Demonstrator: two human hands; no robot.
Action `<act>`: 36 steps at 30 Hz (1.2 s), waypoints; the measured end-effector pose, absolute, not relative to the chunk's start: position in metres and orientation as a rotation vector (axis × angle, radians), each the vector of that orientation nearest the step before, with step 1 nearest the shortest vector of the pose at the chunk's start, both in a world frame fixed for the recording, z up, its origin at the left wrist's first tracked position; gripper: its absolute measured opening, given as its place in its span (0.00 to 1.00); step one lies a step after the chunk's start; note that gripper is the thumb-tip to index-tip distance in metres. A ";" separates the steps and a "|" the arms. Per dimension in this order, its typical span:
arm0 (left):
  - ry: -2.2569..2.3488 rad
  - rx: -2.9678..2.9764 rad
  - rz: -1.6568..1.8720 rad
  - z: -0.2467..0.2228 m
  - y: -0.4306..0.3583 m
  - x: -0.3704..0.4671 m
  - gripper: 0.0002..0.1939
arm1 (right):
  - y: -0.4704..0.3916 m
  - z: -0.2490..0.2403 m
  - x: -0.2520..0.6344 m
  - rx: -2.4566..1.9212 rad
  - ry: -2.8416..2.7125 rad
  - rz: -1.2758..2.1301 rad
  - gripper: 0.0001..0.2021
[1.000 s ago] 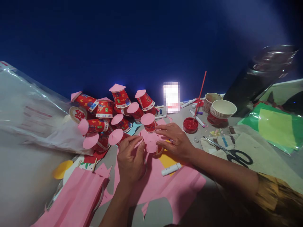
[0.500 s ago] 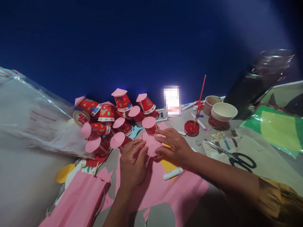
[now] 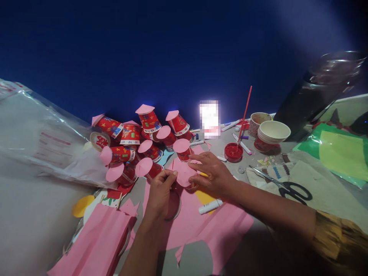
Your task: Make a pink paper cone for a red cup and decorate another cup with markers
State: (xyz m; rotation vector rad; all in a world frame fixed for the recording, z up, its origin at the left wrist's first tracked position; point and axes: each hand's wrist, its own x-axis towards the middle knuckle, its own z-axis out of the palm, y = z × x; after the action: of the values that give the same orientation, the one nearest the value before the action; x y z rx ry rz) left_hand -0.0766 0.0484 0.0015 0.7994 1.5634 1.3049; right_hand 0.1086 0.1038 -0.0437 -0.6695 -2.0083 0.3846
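Note:
A pink paper cone (image 3: 184, 174) lies on top of an upside-down red paper cup (image 3: 193, 186), whose side is mostly hidden. My left hand (image 3: 161, 189) is closed at the cone's left edge, thumb and forefinger pressed together; whatever is between them is too small to tell. On the right side, my right hand (image 3: 211, 172) curves around the cone, thumb and fingertips at its rim. Just behind stands another red cup with a pink cone top (image 3: 181, 145). A round, dark red lid-like thing (image 3: 173, 206) is partly covered by my left hand.
Several red cups with pink cones (image 3: 148, 119) are grouped at the left back. Pink paper sheets (image 3: 184, 226), a white glue tube (image 3: 211, 206), scissors (image 3: 290, 188), a red paint pot (image 3: 233, 152) and stacked cups (image 3: 271, 134) lie around. A plastic bag (image 3: 51, 142) bulges at left.
My left hand's fingers have closed into a pinch and drawn slightly back, showing more of the round dark red thing. My right hand stays at the cone. The view has shifted slightly.

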 end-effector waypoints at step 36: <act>1.711 1.024 1.203 0.003 0.083 -0.082 0.22 | 0.106 -0.042 0.110 -0.694 -2.040 0.357 0.15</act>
State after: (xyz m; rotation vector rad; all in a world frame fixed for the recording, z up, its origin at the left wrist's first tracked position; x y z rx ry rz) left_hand -0.0821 0.0825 0.0027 1.0239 1.7110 1.2032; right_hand 0.1097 0.1064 -0.0416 -0.6944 -2.0396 0.3573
